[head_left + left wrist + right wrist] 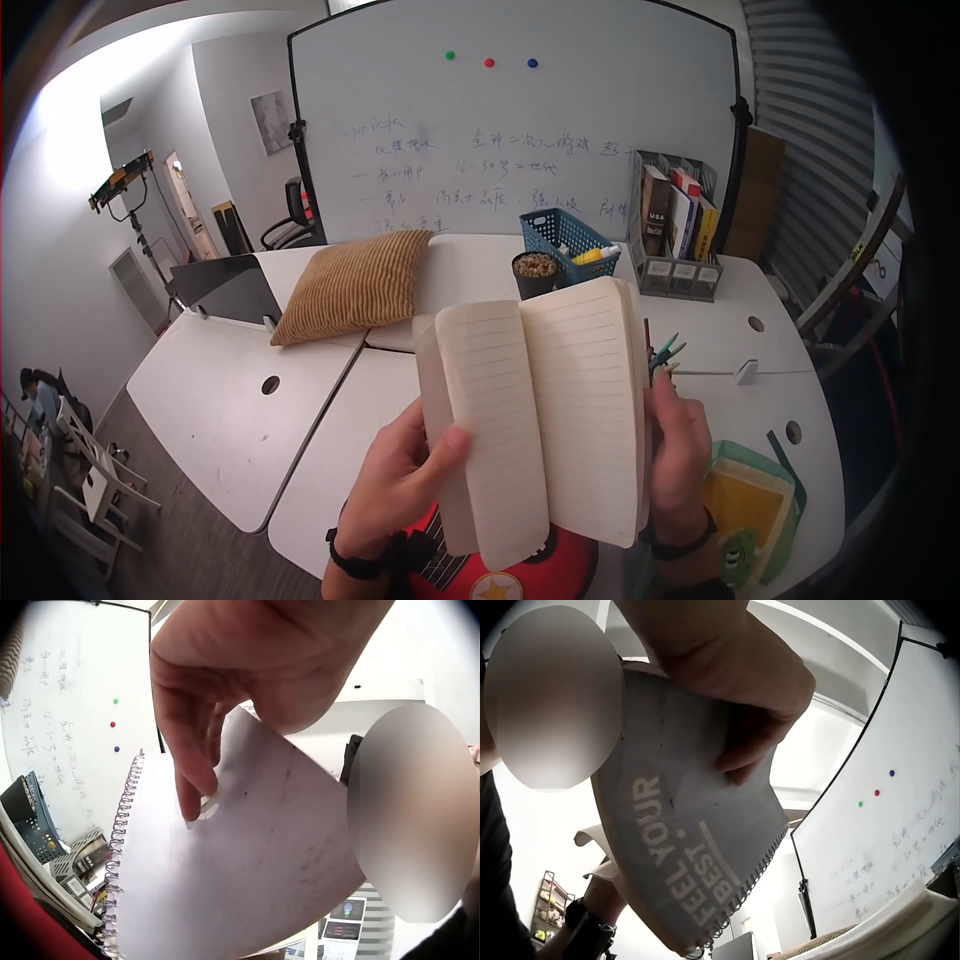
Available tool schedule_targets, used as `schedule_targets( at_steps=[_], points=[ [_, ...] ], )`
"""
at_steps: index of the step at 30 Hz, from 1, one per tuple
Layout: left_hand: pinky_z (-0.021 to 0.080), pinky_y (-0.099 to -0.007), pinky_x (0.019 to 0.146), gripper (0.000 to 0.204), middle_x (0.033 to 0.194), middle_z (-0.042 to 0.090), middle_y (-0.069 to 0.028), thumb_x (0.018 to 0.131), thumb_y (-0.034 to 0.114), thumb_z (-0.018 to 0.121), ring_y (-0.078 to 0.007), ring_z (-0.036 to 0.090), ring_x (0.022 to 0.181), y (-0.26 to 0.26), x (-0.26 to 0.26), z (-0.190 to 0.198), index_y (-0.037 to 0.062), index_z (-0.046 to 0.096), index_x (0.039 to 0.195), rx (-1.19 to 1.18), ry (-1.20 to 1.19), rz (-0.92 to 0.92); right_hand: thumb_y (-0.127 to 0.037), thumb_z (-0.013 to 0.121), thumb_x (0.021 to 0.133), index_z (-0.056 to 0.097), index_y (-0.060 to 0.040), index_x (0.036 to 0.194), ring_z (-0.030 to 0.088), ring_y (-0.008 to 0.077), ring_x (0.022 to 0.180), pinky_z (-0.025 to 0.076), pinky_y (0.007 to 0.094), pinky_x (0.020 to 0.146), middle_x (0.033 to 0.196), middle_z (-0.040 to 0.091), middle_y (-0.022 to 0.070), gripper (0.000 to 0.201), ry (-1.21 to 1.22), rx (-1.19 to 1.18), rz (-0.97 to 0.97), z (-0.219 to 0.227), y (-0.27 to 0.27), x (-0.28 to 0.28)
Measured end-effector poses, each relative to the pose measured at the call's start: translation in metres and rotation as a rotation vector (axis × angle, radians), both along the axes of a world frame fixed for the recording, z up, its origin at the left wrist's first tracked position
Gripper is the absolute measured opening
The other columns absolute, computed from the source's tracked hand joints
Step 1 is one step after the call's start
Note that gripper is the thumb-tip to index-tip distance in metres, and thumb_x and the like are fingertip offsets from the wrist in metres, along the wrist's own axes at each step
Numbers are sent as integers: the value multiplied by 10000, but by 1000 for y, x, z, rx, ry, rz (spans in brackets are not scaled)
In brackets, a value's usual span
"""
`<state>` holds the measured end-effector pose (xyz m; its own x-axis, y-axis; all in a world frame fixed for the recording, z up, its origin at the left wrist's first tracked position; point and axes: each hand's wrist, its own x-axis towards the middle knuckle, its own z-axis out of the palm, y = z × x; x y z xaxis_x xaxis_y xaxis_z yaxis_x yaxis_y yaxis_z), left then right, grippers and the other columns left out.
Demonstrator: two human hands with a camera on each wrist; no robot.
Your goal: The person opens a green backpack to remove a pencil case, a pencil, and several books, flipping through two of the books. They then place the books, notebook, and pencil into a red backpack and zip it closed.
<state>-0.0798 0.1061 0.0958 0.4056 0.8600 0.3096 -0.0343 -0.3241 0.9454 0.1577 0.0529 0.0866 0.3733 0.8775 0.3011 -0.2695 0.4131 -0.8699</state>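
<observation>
An open spiral-bound notebook (585, 410) with lined pages is held up in the head view. The left hand (405, 480) grips its left side, thumb on the page; in the left wrist view the fingers of the left hand (247, 682) curl against the pale back cover (255, 847). At the right edge the right hand (680, 455) holds the notebook, its fingers against the grey cover (675, 787) printed "FEEL YOUR BEST" in the right wrist view, where the right hand (742, 682) shows from outside. The right thumb is partly hidden behind the pages in the head view.
Below the notebook lies a red guitar-like object (560, 570). Beyond are a striped cushion (355, 285), a potted plant (534, 288), a blue basket (545, 232) and a book rack (680, 280). Pens (668, 352) and a green-yellow pouch (750, 500) are at the right. A whiteboard (520, 110) stands behind.
</observation>
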Motion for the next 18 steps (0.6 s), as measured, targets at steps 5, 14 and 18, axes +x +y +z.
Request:
schedule_targets(
  at_steps=[5, 14, 18],
  points=[
    [519, -332, 932, 652, 1196, 662, -170, 975, 356, 655, -190, 656, 1082, -3, 3, 1, -42, 415, 1431, -78, 113, -119, -250, 536, 1036, 650, 53, 847, 571, 79, 716, 439, 238, 647, 786, 668, 54, 375, -207, 31, -17, 2, -4, -2],
    [520, -358, 948, 637, 1326, 585, -225, 964, 243, 675, -269, 630, 1179, -5, 8, -2, -36, 366, 1446, 12, -33, -16, -202, 524, 1026, 684, 79, 1012, 599, 113, 691, 457, 291, 616, 752, 673, 141, 324, -549, 170, -403, -9, 14, 25],
    [514, -369, 951, 574, 1367, 542, -220, 978, 163, 640, -284, 625, 1162, -6, 15, 3, -22, 357, 1442, -15, -82, 44, -188, 564, 994, 671, 2, 1192, 706, 247, 934, 541, 328, 767, 1079, 724, 182, 294, -1177, 25, -760, -8, 36, 54]
  ],
)
